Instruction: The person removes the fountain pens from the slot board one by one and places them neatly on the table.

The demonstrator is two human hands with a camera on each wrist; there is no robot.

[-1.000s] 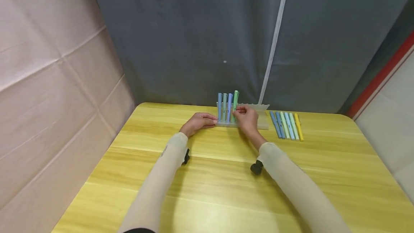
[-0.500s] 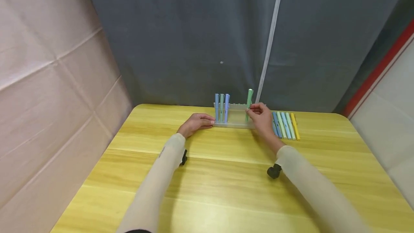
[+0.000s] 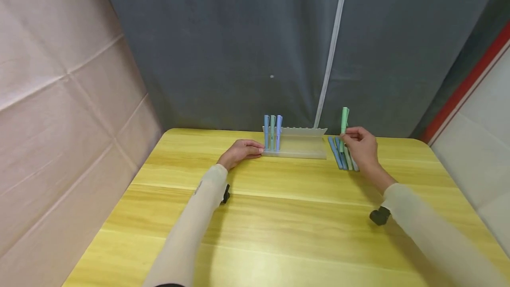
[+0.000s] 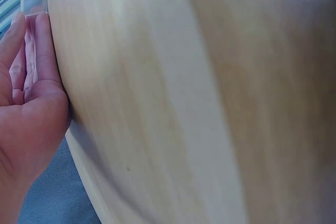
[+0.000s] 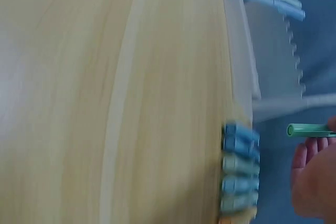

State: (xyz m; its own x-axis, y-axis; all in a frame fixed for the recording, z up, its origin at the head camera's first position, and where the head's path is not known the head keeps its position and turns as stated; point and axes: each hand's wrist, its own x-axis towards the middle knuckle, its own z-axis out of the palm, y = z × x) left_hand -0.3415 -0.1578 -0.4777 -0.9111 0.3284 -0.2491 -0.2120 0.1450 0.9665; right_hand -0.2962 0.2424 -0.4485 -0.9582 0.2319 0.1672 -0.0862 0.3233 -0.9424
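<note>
A clear plastic pen stand point(image 3: 304, 145) sits near the table's back edge, with three capped pens point(image 3: 272, 133) upright at its left end, two blue or violet and one green. My left hand point(image 3: 241, 152) rests at that end, its straight fingertips touching the stand's lower corner; in the left wrist view the fingers point(image 4: 44, 51) reach its end. To the right of the stand, my right hand point(image 3: 361, 147) pinches a light green capped pen point(image 3: 344, 121) upright between thumb and fingers. This pen point(image 5: 310, 130) also shows in the right wrist view.
A row of several pens point(image 5: 240, 163) in blue, green and other pale tones lies right of the stand, partly behind my right hand in the head view. A dark curtain point(image 3: 223, 56) hangs behind the wooden table point(image 3: 279, 220); a pale wall covering point(image 3: 71, 145) stands at left.
My right hand has lifted the light green pen out of the stand's fourth place and carried it right, over the row of lying pens. The left hand has stayed at the stand's end.
</note>
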